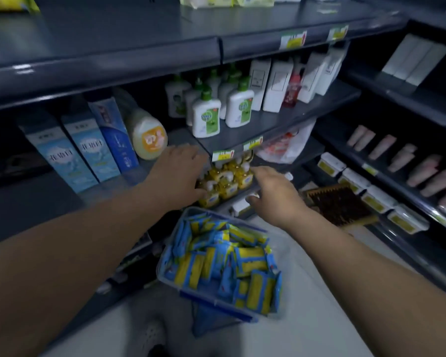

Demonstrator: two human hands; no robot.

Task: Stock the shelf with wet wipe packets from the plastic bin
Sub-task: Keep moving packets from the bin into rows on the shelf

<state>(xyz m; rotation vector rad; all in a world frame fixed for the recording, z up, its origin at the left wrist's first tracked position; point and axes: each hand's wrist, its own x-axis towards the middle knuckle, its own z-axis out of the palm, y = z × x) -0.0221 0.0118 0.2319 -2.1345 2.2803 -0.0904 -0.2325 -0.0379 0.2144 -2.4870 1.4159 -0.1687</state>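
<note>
Both hands reach forward toward the shelving and neither holds anything. The left hand (180, 171) is spread, its fingers (193, 153) straight and fanned over the front edge of the shelf (281, 122). Its thumb lies just beside a cluster of small yellow bottles (227, 181) on the level below. Motion blur hides whether the fingertips actually touch the shelf edge. The right hand (276, 194) hangs relaxed with its fingers (262, 172) loosely extended and slightly apart. They point at the same yellow bottles from the right, near them but not clearly in contact.

The plastic bin (165, 256) is a clear tub with a blue rim, sitting low between the two forearms. It is heaped with wet wipe packets (245, 264), blue and yellow, lying every which way, some of them leaning over the near edge. All of these packets are in the bin, below and behind both hands and well apart from the fingers.

On the shelf stand white pump bottles (206, 117) with green caps, and white boxes (273, 86) behind them to the right. To the left are blue cartons (62, 155) and a pale round bottle (147, 135) with an orange label. Price tags (223, 154) hang on the shelf edge above the yellow bottles. To the right, a brush (340, 204) lies beside a row of white tubs (376, 199) with yellow labels.
</note>
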